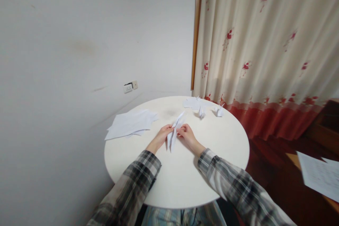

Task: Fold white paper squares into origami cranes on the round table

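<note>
I look down, through the head camera, on a pale grey-white wall (66,42) and a cream fabric curtain (265,35) with red floral motifs and a red lower band. Before them stands a round, smooth white table (182,183); a plaid sleeve in black, grey and white extends over it from each side. Flat white paper sheets (131,123) lie overlapped at the table's left, and further flat white paper (192,103) lies near the far edge.

Near the table's centre, between the two hands, I observe the folded white paper piece (173,141): long, narrow and matt, set obliquely, its far end tapering to a point at upper right and its near end parting into two slender pointed strips. I cannot tell whether it touches the tabletop. The left hand (162,135) is closed narrowly on its left side, thumb and fingers gripping the paper; the right hand (187,136) is loosely curled, fingertips at its right edge, though I cannot tell how firmly they hold.

Beyond the right hand stand two small pointed white paper figures (219,112), apart from each other. Smallest of all, faint grey marks resembling lines of writing cross a white paper sheet (319,174) at lower right, too blurred for me to read.
</note>
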Demonstrator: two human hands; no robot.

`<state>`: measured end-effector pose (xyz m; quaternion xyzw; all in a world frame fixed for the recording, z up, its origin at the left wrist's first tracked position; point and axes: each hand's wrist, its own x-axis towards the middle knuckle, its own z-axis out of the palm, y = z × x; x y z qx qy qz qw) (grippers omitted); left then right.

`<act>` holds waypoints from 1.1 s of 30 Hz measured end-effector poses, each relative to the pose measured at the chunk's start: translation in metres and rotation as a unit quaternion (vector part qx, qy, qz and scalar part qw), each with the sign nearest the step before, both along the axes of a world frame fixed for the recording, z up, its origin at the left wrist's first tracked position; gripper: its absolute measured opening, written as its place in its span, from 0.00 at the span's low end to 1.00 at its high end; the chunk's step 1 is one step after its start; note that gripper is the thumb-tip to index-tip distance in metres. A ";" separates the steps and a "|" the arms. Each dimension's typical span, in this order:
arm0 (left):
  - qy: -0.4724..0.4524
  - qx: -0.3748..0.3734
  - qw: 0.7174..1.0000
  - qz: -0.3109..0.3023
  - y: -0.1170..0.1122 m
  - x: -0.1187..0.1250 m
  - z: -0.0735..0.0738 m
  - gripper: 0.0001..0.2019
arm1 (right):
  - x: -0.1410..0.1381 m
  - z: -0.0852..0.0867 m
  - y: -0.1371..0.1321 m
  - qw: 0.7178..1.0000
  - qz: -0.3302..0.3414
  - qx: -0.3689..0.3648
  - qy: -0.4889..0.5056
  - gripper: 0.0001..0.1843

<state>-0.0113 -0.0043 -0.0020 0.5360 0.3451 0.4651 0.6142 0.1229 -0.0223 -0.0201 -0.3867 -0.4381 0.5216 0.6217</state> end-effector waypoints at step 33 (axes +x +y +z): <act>-0.044 -0.023 0.998 -0.045 -0.003 0.005 0.005 0.11 | 0.004 -0.006 0.008 0.988 -0.110 0.099 -0.050 0.09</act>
